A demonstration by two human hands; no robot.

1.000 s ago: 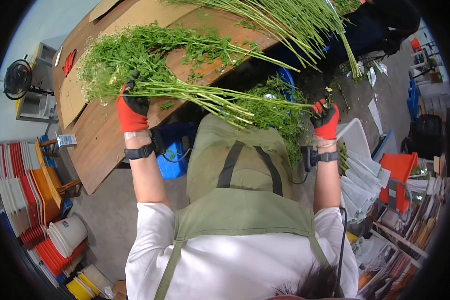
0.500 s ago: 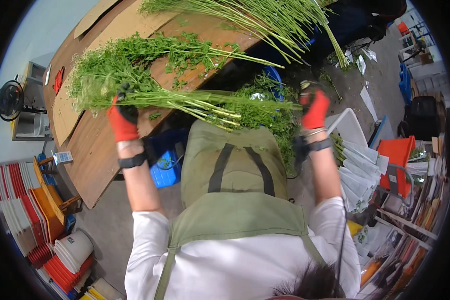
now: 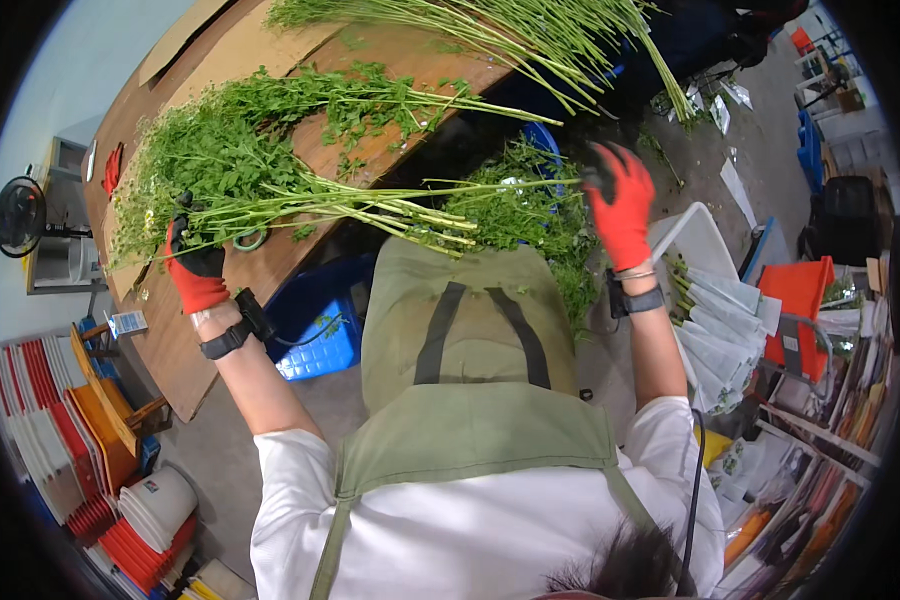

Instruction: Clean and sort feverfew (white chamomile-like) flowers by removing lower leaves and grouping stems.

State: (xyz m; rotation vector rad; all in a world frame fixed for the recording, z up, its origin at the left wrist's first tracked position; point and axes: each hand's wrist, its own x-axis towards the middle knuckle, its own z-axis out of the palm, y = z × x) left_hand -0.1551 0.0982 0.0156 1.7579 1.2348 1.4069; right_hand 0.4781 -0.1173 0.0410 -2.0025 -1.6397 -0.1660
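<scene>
My left hand [image 3: 194,262], in a red glove with black palm and fingers, is closed around a leafy flower stem [image 3: 490,186] near its blossom end. The stem stretches sideways to my right hand [image 3: 618,205], gloved alike, whose fingers are spread at the cut end; the stem's tip meets the glove there. Beneath it, a bundle of bare-ended stems [image 3: 400,212] lies over the table edge toward my apron. Leafy stems with small pale flower heads [image 3: 205,150] are heaped on the wooden table [image 3: 185,345]. Stripped greenery [image 3: 515,205] fills a blue bin [image 3: 542,140] between my hands.
More long stems [image 3: 530,45] lie across the table's far side. A blue crate [image 3: 320,345] stands below the table edge. Paper-wrapped bunches [image 3: 715,330] rest in a white container [image 3: 695,235] at right. Stacked red and white bins [image 3: 150,525] and a fan [image 3: 20,215] are at left.
My left hand has shifted left and slightly nearer me, drawing the stem along. The fingers of my right hand have spread, and the stem's end has come up to them.
</scene>
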